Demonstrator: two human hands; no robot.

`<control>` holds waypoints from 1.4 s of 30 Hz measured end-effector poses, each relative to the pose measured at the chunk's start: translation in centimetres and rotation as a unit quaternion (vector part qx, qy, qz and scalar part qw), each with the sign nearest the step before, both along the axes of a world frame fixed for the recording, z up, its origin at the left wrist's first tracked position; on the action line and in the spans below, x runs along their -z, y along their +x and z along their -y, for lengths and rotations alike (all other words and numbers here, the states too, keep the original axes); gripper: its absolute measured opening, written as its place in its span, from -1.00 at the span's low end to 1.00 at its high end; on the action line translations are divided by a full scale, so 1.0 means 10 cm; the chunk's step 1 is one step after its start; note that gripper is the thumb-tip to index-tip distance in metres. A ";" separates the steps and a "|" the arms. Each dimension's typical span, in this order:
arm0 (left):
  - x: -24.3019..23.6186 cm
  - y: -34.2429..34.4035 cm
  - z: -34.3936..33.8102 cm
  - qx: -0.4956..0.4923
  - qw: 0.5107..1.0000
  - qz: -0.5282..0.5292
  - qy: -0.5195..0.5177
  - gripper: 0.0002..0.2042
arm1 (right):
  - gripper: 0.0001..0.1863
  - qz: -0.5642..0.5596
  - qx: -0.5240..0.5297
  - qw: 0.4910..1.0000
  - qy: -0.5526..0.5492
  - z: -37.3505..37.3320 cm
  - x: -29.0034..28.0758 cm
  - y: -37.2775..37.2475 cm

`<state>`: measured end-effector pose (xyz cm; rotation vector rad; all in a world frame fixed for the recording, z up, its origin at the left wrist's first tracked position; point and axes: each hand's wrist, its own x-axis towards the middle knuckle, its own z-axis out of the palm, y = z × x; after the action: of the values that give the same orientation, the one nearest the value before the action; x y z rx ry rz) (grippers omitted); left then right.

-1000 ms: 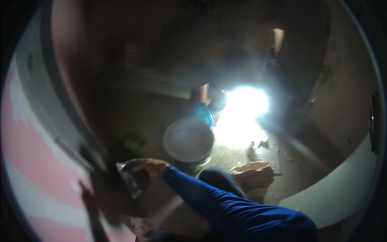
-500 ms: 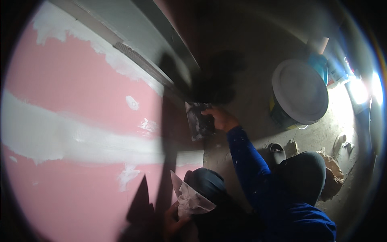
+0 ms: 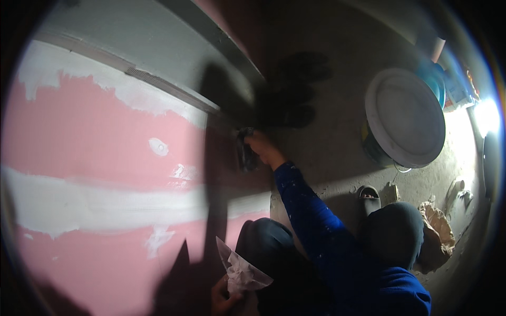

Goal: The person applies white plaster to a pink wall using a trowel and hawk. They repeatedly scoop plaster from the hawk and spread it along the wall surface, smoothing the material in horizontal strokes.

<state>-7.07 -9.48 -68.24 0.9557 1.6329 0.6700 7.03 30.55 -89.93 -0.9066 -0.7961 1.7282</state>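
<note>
My left hand (image 3: 225,296) is low in the view, its fingers closed on a wide putty knife (image 3: 253,275) that carries a lump of pale filler (image 3: 238,272). My right hand (image 3: 262,148) reaches forward, closed on a second, dark wide putty knife (image 3: 246,154). That blade appears nearly edge-on in shadow beside the pink wallboard (image 3: 100,121); whether it touches the board I cannot tell. A white filler band (image 3: 121,206) runs along the board, with smaller white patches above and below it.
A lidded bucket (image 3: 405,118) stands on the concrete floor to the right, with a turquoise container (image 3: 435,87) behind it. A bright lamp (image 3: 487,117) glares at the far right. Crumpled brown paper (image 3: 438,231) lies near my knee. A grey ledge (image 3: 142,47) borders the board.
My right hand has moved left, toward the board, and its knife has turned from face-on to nearly edge-on. My left hand still holds its filler-laden knife. The whole view has shifted slightly.
</note>
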 end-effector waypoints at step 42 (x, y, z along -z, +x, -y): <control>0.13 -0.42 0.37 0.066 0.980 0.180 0.049 -0.31 | -0.80 -0.034 -0.103 0.994 0.012 -0.29 -2.85 0.26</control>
<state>-11.25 -13.16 -69.55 0.9420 1.2175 0.7878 9.58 33.41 -61.46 -0.7665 -0.8894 1.9138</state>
